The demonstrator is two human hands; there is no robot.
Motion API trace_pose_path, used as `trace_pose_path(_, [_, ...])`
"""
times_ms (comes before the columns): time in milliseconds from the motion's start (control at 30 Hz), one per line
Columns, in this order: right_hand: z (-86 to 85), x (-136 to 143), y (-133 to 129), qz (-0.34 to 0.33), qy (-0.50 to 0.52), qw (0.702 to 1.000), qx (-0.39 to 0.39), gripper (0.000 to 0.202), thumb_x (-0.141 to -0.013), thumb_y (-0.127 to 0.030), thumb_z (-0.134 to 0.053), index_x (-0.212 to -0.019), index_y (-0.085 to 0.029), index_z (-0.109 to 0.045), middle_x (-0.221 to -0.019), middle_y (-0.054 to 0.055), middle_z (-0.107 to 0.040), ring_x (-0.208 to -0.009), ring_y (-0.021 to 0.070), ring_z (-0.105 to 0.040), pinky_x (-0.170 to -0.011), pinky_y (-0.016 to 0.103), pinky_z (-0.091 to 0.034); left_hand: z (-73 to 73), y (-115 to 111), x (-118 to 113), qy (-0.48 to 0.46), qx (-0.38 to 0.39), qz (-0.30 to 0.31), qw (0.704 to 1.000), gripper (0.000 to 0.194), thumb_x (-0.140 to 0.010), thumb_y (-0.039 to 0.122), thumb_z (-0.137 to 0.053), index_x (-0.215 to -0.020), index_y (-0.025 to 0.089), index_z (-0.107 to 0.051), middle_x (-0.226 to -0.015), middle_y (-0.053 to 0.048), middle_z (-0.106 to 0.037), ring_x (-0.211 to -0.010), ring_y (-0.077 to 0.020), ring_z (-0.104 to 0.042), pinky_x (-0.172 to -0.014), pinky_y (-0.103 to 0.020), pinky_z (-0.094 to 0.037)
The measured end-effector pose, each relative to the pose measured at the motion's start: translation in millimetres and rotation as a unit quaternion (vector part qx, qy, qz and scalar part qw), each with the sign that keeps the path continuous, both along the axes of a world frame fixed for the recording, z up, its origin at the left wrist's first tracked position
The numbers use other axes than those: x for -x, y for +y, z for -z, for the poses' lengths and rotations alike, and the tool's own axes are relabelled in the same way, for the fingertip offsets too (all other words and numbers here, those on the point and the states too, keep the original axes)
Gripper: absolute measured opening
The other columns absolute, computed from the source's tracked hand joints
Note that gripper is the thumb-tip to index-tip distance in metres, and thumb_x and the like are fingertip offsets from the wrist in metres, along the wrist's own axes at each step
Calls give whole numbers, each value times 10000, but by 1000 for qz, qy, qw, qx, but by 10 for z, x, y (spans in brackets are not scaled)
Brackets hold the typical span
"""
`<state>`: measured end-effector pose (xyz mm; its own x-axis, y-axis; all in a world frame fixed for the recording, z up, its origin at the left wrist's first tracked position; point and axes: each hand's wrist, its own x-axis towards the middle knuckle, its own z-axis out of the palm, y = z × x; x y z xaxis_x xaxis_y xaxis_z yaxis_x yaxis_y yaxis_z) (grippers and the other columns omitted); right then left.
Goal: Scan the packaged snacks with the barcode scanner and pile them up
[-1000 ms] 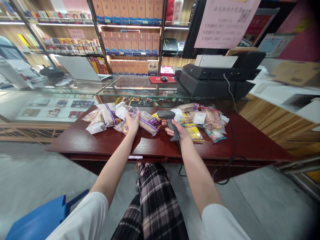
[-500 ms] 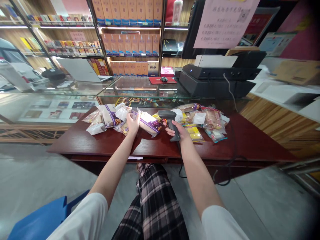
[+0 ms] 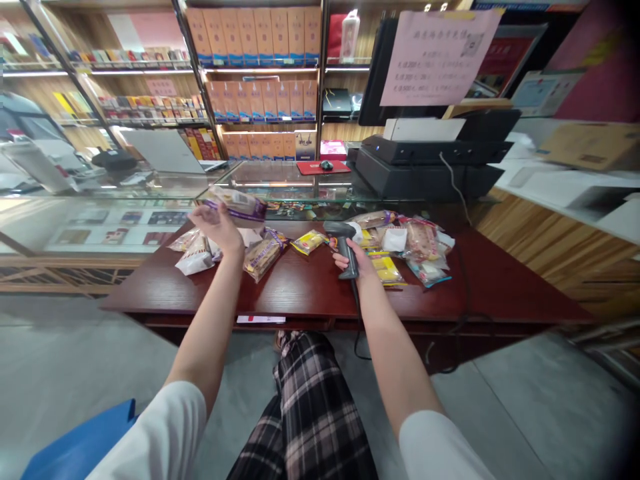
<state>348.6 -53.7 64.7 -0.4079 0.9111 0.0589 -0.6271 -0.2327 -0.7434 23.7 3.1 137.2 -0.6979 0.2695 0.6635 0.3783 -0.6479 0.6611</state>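
My left hand (image 3: 220, 228) is raised over the left part of the dark red desk (image 3: 300, 293). It is closed on a packaged bread (image 3: 237, 202) in a clear wrapper with a purple band, tilted and a little blurred. Under and beside it lie white-wrapped snacks (image 3: 194, 259) and another packaged bread (image 3: 265, 255). My right hand (image 3: 357, 257) grips a black barcode scanner (image 3: 344, 243) by its handle, its head pointing left. A small yellow snack packet (image 3: 309, 242) lies just left of the scanner. Several bagged breads (image 3: 423, 240) are heaped to its right.
Behind the desk stands a glass display counter (image 3: 285, 175) with a red mouse pad (image 3: 323, 167) on it. A black cash drawer (image 3: 425, 175) and a monitor with a pink sign (image 3: 440, 60) are at the right. A blue chair (image 3: 80, 443) is at lower left; the scanner cable (image 3: 357, 313) hangs over the desk edge.
My left hand has lifted the purple-banded bread and carried it left and up, away from the scanner. The bread and yellow packet it hid now show. My right hand has barely moved.
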Motion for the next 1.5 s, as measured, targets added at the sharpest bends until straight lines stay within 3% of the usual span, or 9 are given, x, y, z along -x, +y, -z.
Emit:
trace_pose_path(133, [-3, 10, -4, -11, -10, 1000, 5, 221, -959, -369, -466, -1054, -189, -551, -973, 60, -676, -425, 41, -261, -359, 167, -287, -114, 4, 323, 148, -41, -8, 988, 249, -883, 439, -579, -936, 231, -452, -1018, -51, -564, -1113, -211, -585, -1084, -398, -379])
trace_pose_path(267, [-13, 16, -21, -18, -5, 1000, 15, 196, -975, -340, -440, -1031, -188, -549, -952, 44, -666, -423, 43, -261, -358, 170, -288, 200, -86, 497, 341, 132, 90, 926, 159, -798, 334, -647, -807, 230, -526, -987, -57, -647, -1196, -253, -574, -1187, -474, -205])
trace_pose_path(367, [-9, 21, -18, -24, 1, 1000, 18, 185, -980, -318, -424, -1019, -185, -546, -912, 25, -653, -420, 43, -266, -359, 167, -298, 390, -131, 572, 344, 188, 166, 905, 150, -758, 318, -641, -783, 233, -520, -1019, -81, -654, -1191, -263, -571, -1110, -447, -337])
trace_pose_path(500, [9, 26, 12, -20, 22, 999, 24, 156, -969, -307, -452, -992, -182, -542, -874, 10, -636, -418, 36, -285, -361, 156, -311, 255, -140, 545, 332, 205, 148, 909, 168, -735, 320, -668, -821, 230, -554, -1020, -86, -627, -1138, -282, -574, -1062, -445, -380])
trace_pose_path(700, [40, -28, 72, 12, 78, 996, 37, 157, -971, -294, -436, -1009, -184, -541, -835, 11, -633, -425, 44, -311, -363, 154, -336, 89, -114, -203, 391, 200, 150, 886, 214, -736, 231, -689, -943, 207, -640, -1124, -122, -615, -1225, -338, -508, -1173, -520, -189])
trace_pose_path(867, [32, -61, 67, 34, 75, 995, 49, 176, -970, -309, -432, -989, -175, -544, -800, 20, -628, -417, 48, -324, -364, 159, -331, 522, -3, -990, 496, 363, 210, 760, 525, -805, 370, -673, -1265, 144, -560, -1274, -204, -569, -1171, -347, -575, -1025, -446, -398])
trace_pose_path(1033, [35, -43, 75, 40, 49, 997, 49, 154, -954, -313, -467, -968, -185, -552, -797, 11, -640, -404, 50, -315, -355, 175, -329, 874, 90, -1193, 570, 422, 133, 692, 560, -886, 470, -540, -1352, 159, -526, -1208, -191, -634, -1178, -343, -574, -1042, -475, -371])
trace_pose_path(1267, [59, -36, 72, 20, 8, 1000, 10, 164, -929, -337, -503, -980, -189, -550, -849, 26, -650, -431, 41, -341, -382, 161, -332, 925, 180, -994, 174, 312, 359, 862, 400, -882, 420, -501, -1204, 199, -588, -1155, -99, -663, -1120, -254, -594, -1027, -414, -440])
trace_pose_path(1500, [16, 2, -5, -16, -43, 999, -13, 244, -941, -379, -497, -1074, -186, -565, -959, 65, -673, -446, 45, -325, -396, 172, -323, 695, 116, -805, -179, 281, 587, 738, 497, -907, 497, -324, -1208, 170, -547, -1037, -103, -682, -916, -224, -691, -930, -441, -519])
